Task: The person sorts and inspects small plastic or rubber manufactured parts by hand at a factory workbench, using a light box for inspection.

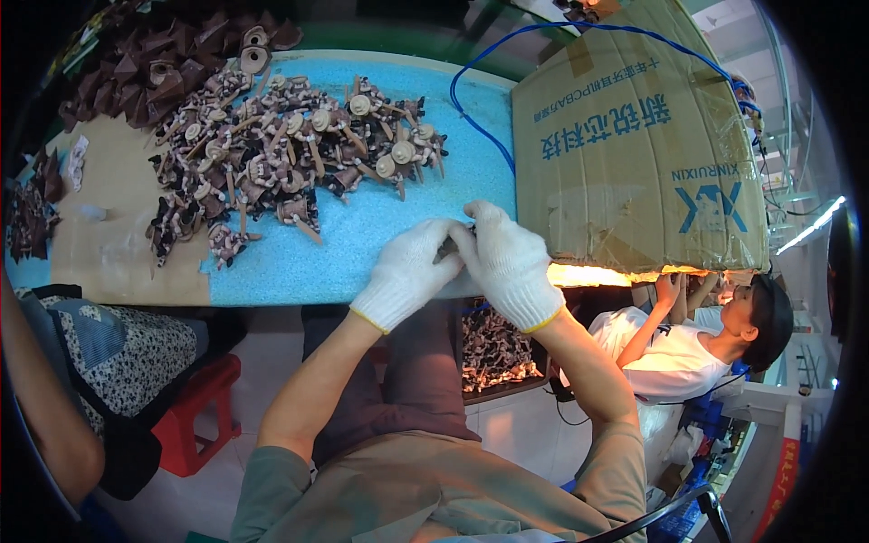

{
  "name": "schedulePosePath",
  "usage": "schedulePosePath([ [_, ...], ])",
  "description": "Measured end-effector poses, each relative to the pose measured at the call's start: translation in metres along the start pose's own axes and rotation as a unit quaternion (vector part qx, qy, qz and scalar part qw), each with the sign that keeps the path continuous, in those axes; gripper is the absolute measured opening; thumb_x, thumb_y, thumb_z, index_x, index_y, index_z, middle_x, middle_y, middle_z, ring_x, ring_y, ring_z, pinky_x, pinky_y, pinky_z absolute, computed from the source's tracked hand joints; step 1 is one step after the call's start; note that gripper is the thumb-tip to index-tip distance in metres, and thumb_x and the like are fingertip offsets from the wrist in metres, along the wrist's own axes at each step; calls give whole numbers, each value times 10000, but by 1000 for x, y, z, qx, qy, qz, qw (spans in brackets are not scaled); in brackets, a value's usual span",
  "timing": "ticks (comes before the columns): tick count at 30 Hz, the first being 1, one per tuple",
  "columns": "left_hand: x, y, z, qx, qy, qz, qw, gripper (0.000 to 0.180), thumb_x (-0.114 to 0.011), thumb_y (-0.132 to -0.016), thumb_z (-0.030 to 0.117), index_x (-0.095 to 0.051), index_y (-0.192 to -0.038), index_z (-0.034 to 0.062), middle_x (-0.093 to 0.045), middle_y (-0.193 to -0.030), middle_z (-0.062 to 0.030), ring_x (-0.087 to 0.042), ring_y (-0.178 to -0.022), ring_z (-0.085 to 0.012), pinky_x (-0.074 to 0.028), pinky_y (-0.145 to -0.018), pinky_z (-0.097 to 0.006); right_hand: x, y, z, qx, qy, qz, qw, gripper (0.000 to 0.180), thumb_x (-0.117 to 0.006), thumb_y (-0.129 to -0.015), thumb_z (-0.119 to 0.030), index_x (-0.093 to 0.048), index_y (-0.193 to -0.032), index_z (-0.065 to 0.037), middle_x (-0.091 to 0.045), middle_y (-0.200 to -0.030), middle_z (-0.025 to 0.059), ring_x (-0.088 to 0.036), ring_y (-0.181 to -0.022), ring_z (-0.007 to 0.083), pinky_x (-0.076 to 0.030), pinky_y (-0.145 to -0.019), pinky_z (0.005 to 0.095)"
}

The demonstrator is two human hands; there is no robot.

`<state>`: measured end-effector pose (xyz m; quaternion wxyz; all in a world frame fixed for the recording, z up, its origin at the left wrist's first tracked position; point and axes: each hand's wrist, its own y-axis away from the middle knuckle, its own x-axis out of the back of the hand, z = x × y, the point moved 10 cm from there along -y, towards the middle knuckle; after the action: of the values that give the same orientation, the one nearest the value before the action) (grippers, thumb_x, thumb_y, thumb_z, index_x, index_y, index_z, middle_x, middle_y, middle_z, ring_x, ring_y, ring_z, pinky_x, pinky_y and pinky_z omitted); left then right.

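Observation:
My left hand [409, 273] and my right hand [509, 264], both in white knitted gloves, meet over the front edge of the blue foam-topped table [380, 226]. Their fingers are pinched together around something small, of which only a dark bit shows between the fingertips; the gloves cover the rest. To the left lies a heap of small painted figurines [272, 149] with round tan hats and brown, paddle-like parts. A few lie loose at the near side of the heap.
Brown moulded pieces [158, 68] are piled at the back left. A large cardboard box [634, 154] stands on the right, with a blue cable [471, 68] beside it. Below, a dark tray [498, 387] holds more small figures. A red stool [195, 425] and another person's arm [54, 416] are at left.

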<state>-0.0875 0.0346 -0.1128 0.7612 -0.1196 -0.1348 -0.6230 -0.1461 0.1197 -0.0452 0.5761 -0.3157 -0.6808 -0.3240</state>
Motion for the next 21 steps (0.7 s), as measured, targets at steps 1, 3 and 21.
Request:
schedulePosePath([
  [1,1,0,1,-11,0,11,1000,325,-702,-903,281,-665,-1173,105,-696,-1092,-146,-692,-966,-363,-557,-837,-444,2,-1,-4,19,22,27,999,387,-614,-1004,-378,-609,-1173,-31,-727,-1006,203,-741,-813,403,-605,-702,496],
  [3,2,0,0,-30,-17,10,999,350,-698,-912,280,-661,-1209,99,-703,-1106,-143,-702,-970,-345,-558,-846,-431,-2,-3,-12,32,69,16,997,346,-629,-994,-369,-596,-1118,-48,-718,-972,187,-737,-772,385,-600,-651,480],
  [21,22,-20,30,-45,255,129,957,376,-573,-1052,336,-646,-1242,19,-723,-1041,-126,-694,-940,-204,-545,-825,-308,-2,-8,12,167,13,147,975,262,-575,-979,-250,-572,-1160,-60,-715,-906,205,-714,-815,412,-575,-711,507],
])
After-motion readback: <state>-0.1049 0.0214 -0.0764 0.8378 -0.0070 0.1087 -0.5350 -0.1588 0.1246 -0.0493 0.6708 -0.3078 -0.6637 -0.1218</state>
